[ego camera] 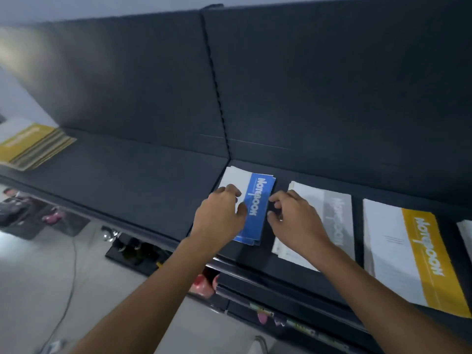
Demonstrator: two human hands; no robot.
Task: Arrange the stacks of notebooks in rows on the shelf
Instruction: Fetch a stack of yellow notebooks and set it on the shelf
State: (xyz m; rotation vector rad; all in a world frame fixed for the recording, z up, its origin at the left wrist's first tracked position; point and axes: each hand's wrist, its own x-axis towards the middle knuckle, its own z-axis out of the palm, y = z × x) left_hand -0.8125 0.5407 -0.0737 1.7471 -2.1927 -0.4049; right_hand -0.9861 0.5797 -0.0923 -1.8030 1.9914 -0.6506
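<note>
The dark shelf is laid with notebook stacks in a row near its front edge: a yellow stack toward the right end, a grey stack beside it, and a blue stack at the shelf's middle seam. The blue stack lies slightly fanned, so it is probably being squared from both sides. Its left edge is clasped by the curled left hand. Its right edge appears pinched by the curled right hand, though blur leaves that contact uncertain.

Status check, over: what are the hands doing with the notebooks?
Left hand on blue notebook stack, right hand at its right edge, fingers curled, grip unclear. Stack flat on shelf, slightly fanned. Grey stack beside, apart.
</note>
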